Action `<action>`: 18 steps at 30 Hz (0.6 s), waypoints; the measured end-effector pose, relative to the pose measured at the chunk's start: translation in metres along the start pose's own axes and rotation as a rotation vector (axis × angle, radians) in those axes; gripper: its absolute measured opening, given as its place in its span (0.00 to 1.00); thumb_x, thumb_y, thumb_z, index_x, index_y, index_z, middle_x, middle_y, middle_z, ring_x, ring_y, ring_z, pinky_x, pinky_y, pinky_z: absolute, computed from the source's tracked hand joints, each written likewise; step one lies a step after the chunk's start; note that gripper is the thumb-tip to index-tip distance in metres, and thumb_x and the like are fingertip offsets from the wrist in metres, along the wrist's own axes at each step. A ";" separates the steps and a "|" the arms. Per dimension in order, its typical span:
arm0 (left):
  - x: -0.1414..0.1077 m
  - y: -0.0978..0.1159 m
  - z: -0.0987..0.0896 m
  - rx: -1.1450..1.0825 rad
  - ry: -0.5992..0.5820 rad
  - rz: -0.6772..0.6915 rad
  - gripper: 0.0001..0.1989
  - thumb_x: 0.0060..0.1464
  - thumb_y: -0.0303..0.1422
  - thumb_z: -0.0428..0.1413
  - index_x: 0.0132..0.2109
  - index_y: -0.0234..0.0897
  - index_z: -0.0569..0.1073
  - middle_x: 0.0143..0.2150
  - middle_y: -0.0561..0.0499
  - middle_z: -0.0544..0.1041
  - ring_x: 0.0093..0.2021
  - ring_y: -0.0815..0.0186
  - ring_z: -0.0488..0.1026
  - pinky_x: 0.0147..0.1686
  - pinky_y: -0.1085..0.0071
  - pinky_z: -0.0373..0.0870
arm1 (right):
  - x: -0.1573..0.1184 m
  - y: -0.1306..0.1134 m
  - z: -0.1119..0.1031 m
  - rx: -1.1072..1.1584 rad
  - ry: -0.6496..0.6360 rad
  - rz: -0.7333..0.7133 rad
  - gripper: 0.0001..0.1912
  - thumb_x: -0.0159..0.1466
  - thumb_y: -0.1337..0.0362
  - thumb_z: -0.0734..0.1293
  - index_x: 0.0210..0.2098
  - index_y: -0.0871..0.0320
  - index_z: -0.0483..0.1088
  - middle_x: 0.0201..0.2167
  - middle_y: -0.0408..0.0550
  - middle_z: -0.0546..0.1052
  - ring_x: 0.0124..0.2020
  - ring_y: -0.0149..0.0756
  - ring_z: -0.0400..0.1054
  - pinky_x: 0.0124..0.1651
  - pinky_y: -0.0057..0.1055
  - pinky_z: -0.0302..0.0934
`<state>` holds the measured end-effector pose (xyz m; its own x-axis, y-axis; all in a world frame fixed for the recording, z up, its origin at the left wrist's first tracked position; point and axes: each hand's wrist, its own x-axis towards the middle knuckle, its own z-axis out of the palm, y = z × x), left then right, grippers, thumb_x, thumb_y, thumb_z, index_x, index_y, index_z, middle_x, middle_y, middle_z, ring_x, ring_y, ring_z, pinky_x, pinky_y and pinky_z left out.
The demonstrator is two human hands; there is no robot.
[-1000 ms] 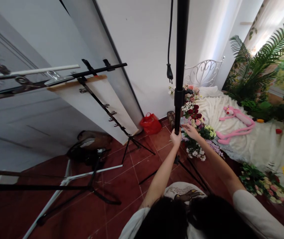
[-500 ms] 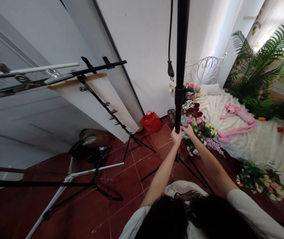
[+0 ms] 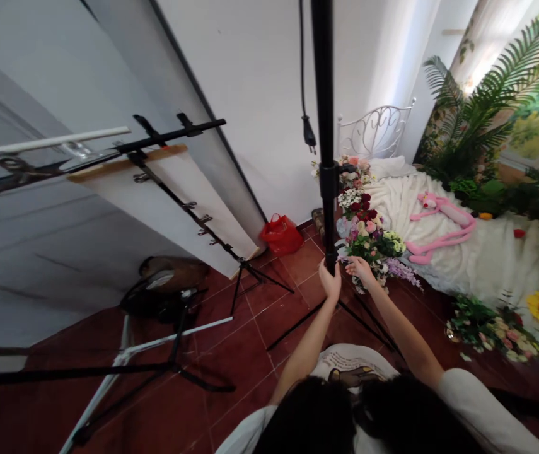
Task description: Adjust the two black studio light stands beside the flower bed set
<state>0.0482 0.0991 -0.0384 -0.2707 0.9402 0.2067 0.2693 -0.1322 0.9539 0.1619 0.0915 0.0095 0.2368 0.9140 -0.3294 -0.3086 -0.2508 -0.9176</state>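
Observation:
A black light stand (image 3: 324, 101) rises upright in front of me, its tripod legs spread on the floor. My left hand (image 3: 330, 280) is closed round its pole, low down by a collar. Just to the right of the pole, my right hand (image 3: 360, 270) is off the stand with its fingers loosely bent and apart, and I see nothing in it. Higher on the pole sits another black collar with a side knob (image 3: 347, 168). A black cable with a plug (image 3: 309, 133) hangs beside the pole on its left.
To the left are a clipped white backdrop (image 3: 188, 208) on a black stand and a white stand leg (image 3: 179, 334). A red bag (image 3: 282, 234) lies by the wall. On the right, flowers (image 3: 368, 227) border a bed with a white blanket (image 3: 500, 252) and a pink plush toy (image 3: 453, 221).
My right hand has drawn slightly away from the pole and its fingers have loosened. My left hand stays on the stand. The view has shifted a little to the right.

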 end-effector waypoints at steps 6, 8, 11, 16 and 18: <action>-0.082 -0.049 0.051 0.083 -0.524 -0.167 0.12 0.55 0.37 0.52 0.44 0.34 0.69 0.41 0.43 0.74 0.39 0.64 0.74 0.43 0.65 0.70 | -0.063 0.055 -0.081 0.176 0.320 0.108 0.03 0.62 0.67 0.63 0.35 0.60 0.68 0.19 0.44 0.75 0.18 0.27 0.70 0.23 0.20 0.65; -0.112 -0.041 0.078 0.038 -0.822 -0.080 0.10 0.55 0.36 0.51 0.40 0.34 0.70 0.39 0.45 0.76 0.39 0.64 0.74 0.44 0.65 0.70 | -0.091 0.069 -0.113 0.265 0.463 0.116 0.03 0.61 0.68 0.63 0.34 0.60 0.68 0.19 0.44 0.75 0.18 0.27 0.70 0.22 0.20 0.65; -0.164 -0.011 0.114 -0.040 -1.091 0.077 0.11 0.56 0.37 0.50 0.40 0.35 0.71 0.39 0.45 0.76 0.41 0.64 0.74 0.45 0.64 0.69 | -0.146 0.086 -0.159 0.392 0.713 0.080 0.02 0.61 0.69 0.63 0.34 0.60 0.68 0.19 0.43 0.75 0.17 0.26 0.69 0.21 0.19 0.64; -0.260 0.058 0.138 -0.223 -1.433 0.252 0.12 0.57 0.39 0.49 0.40 0.36 0.71 0.40 0.45 0.76 0.42 0.65 0.73 0.47 0.64 0.68 | -0.251 0.108 -0.203 0.548 1.078 -0.004 0.04 0.61 0.68 0.63 0.35 0.61 0.69 0.19 0.43 0.75 0.17 0.25 0.69 0.22 0.19 0.64; -0.294 0.083 0.136 -0.325 -1.556 0.278 0.14 0.58 0.41 0.48 0.42 0.36 0.71 0.42 0.45 0.76 0.43 0.65 0.73 0.47 0.65 0.69 | -0.285 0.116 -0.209 0.613 1.179 -0.053 0.04 0.61 0.68 0.63 0.35 0.60 0.70 0.20 0.43 0.76 0.18 0.25 0.69 0.23 0.18 0.64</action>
<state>0.2761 -0.1455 -0.0496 0.9581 0.2405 0.1555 -0.1047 -0.2112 0.9718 0.2517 -0.2649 -0.0494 0.8169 0.0182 -0.5765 -0.5628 0.2438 -0.7898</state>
